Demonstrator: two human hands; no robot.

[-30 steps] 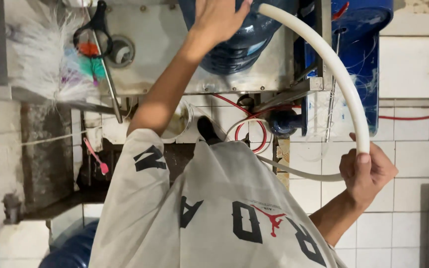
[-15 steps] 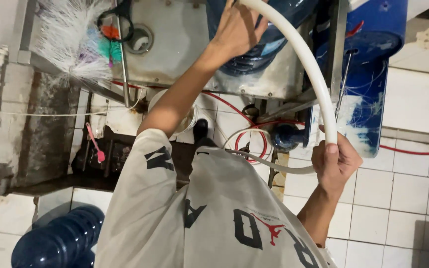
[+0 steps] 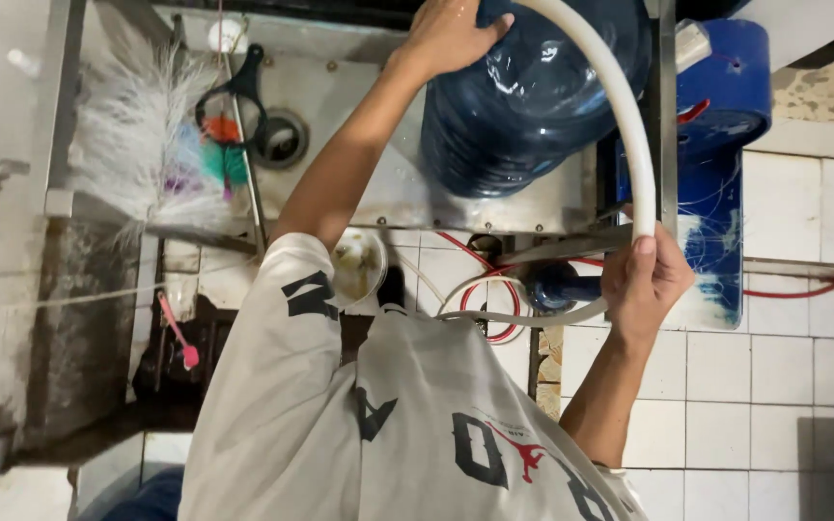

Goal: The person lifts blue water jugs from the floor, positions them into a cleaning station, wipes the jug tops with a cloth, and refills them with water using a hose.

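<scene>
A large blue water bottle [image 3: 533,106] lies in a steel sink [image 3: 359,77]. My left hand [image 3: 451,34] is spread on the bottle's upper end and grips it. A thick white hose [image 3: 620,106] arcs over the bottle from the top edge down to the right. My right hand [image 3: 644,285] is closed around the hose's lower part, just off the sink's right edge. A thinner white tube [image 3: 523,316] runs on from under that hand toward my white shirt [image 3: 388,434].
The sink holds a round drain [image 3: 282,140], a black ring-shaped tool [image 3: 229,106] and a white bristle brush [image 3: 137,145]. A blue drum [image 3: 726,145] stands at the right. Red tubing [image 3: 480,289] loops below the sink. White floor tiles [image 3: 784,367] lie at right, another blue bottle [image 3: 147,497] below.
My right hand has come in toward the sink along the hose, tightening its arc. My left hand stays on the bottle. The view has shifted and shows more of the bottle.
</scene>
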